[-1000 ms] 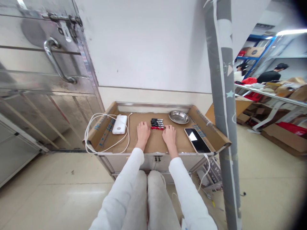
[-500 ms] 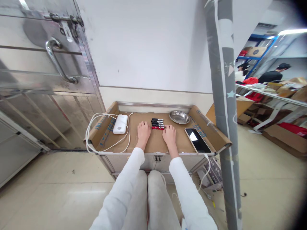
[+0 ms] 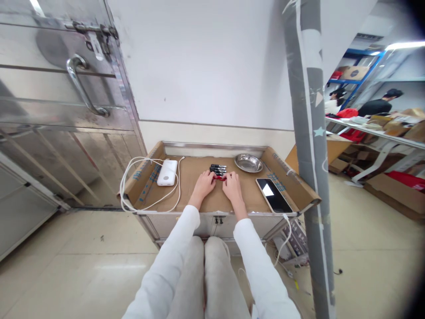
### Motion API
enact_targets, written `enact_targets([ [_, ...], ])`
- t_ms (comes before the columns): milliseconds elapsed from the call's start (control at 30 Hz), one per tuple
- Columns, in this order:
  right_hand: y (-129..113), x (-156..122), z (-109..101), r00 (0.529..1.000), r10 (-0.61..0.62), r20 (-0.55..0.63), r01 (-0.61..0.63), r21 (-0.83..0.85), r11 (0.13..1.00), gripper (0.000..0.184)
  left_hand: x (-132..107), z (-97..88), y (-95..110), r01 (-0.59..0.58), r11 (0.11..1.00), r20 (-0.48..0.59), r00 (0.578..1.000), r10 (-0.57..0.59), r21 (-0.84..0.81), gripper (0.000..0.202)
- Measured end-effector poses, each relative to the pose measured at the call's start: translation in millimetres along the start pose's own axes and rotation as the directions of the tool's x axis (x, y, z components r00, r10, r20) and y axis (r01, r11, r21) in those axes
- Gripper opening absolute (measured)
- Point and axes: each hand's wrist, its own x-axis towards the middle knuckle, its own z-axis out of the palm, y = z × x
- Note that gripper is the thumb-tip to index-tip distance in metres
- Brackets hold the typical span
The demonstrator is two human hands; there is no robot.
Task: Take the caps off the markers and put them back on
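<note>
A row of several black marker pens lies side by side on the cardboard-lined cart top. A red marker pen is at the near side of the row, partly hidden by my fingers. My left hand is closed at the red pen's left end, and my right hand is closed at its right end. Whether the red pen is lifted off the cardboard, I cannot tell.
A white power bank with a looped white cable lies left. On the right are a steel bowl and a phone. A wrapped grey pole stands beside the cart. Two people are in the background.
Both hands have come closer together, the left moving right and the right slightly left. Their fingers have closed on the ends of the red marker pen.
</note>
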Motion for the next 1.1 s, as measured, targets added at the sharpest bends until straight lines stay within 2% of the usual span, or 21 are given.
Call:
enact_targets([
  [233,2,0,6,0.998,0.013,0.066,-0.009,-0.067,0.998,0.017,0,-1.1,-1,-0.040,0.998,0.005,0.999,0.041,-0.053,0.014],
  [600,-5,-2,0,0.998,0.061,-0.015,-0.063,-0.199,0.978,0.011,0,0.9,-4,-0.041,0.990,0.035,0.998,0.046,-0.138,0.015],
  [867,-4,0,0,1.000,0.027,0.000,-0.027,-0.140,0.990,0.011,0,2.0,-4,0.009,0.992,0.025,1.000,-0.006,-0.128,0.011],
  [967,-6,1,-3,0.999,0.000,-0.043,-0.003,-0.079,0.997,0.012,-1,1.2,-4,-0.026,0.992,-0.026,0.999,0.023,-0.121,0.012],
  [1100,-8,2,-8,0.995,0.002,-0.097,-0.003,-0.009,1.000,0.014,-1,-1.9,-3,-0.021,0.985,-0.183,0.983,-0.011,-0.171,0.016],
])
